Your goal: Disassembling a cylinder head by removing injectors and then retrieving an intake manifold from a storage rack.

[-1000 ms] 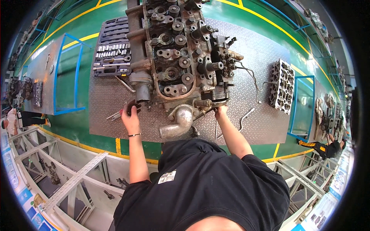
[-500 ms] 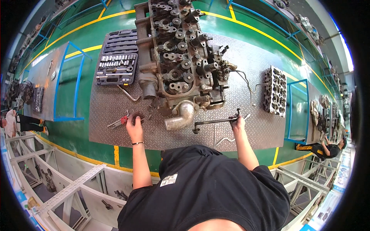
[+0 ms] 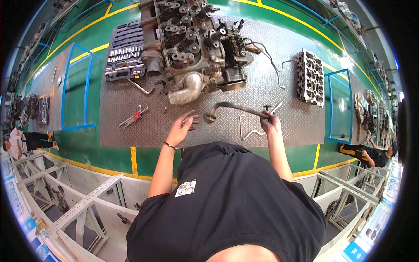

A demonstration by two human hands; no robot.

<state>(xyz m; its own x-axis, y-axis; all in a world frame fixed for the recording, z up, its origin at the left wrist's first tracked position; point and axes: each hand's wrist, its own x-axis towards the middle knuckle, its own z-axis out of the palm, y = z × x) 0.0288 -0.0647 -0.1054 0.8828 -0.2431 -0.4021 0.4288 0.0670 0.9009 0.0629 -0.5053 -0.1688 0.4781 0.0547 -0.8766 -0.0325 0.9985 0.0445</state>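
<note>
My right hand (image 3: pixel 271 124) is closed round one end of a bent dark metal pipe (image 3: pixel 238 106), which has a wide cup-like mouth at its other end. The pipe is held above the patterned steel bench top (image 3: pixel 192 137). My left hand (image 3: pixel 183 124) is open with its fingers apart, a little left of the cup-like mouth and not touching it. A set of hex keys in a red holder (image 3: pixel 137 116) lies on the bench left of that hand. Beyond my hands is a large greasy engine (image 3: pixel 192 48) with a silver elbow pipe (image 3: pixel 186 90) at its near end.
A socket set in a case (image 3: pixel 125 54) is left of the engine, with an L-shaped wrench (image 3: pixel 140 87) near it. A cylinder head (image 3: pixel 310 77) stands at the right. A bent light rod (image 3: pixel 253 132) lies beside my right hand. Another person (image 3: pixel 375 155) is at far right.
My left hand has left the hex keys and moved right, opening its fingers near the pipe's mouth. My right hand still holds the pipe, now turned somewhat. The view has shifted nearer the bench edge.
</note>
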